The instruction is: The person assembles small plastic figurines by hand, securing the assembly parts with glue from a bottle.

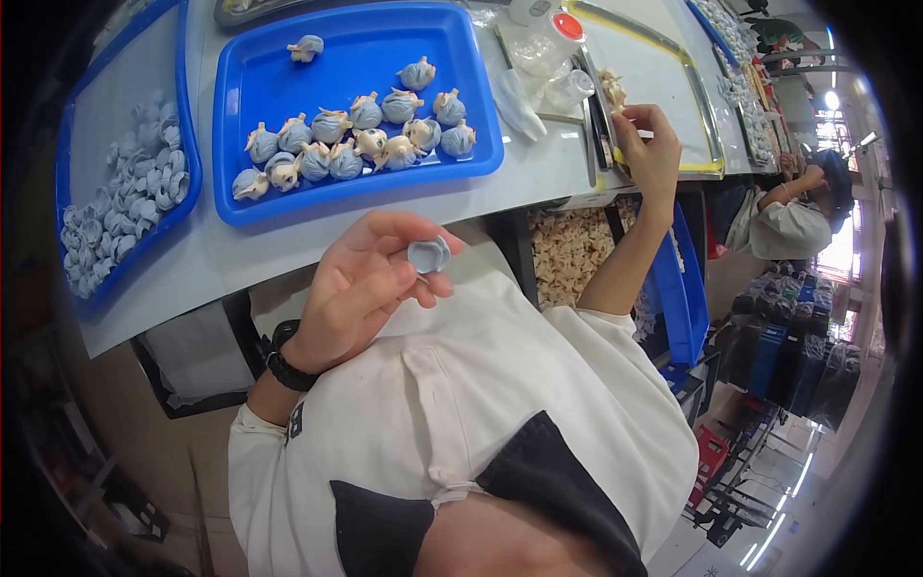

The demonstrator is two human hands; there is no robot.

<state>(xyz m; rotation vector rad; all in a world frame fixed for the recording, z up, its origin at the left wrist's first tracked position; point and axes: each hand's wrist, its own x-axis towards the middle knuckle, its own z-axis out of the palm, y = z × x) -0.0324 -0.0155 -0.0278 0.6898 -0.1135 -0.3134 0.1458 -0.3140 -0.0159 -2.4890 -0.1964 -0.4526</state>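
Observation:
My left hand is raised in front of my chest, with its fingertips closed on a small grey cup-shaped shell. The shell's hollow side faces up. Off to the right, my right hand reaches over a narrow dark-edged tray. Its thumb and fingers come together beside small cream-coloured parts there; whatever lies between the fingertips is too hidden to make out. More grey shells are heaped in a tilted-looking blue tray at the left.
A blue tray ahead holds several small grey-and-cream figures. Clear plastic containers, one red-capped, stand beside it. Below the table's edge is a bin of cream parts next to blue crates. Another person works far right.

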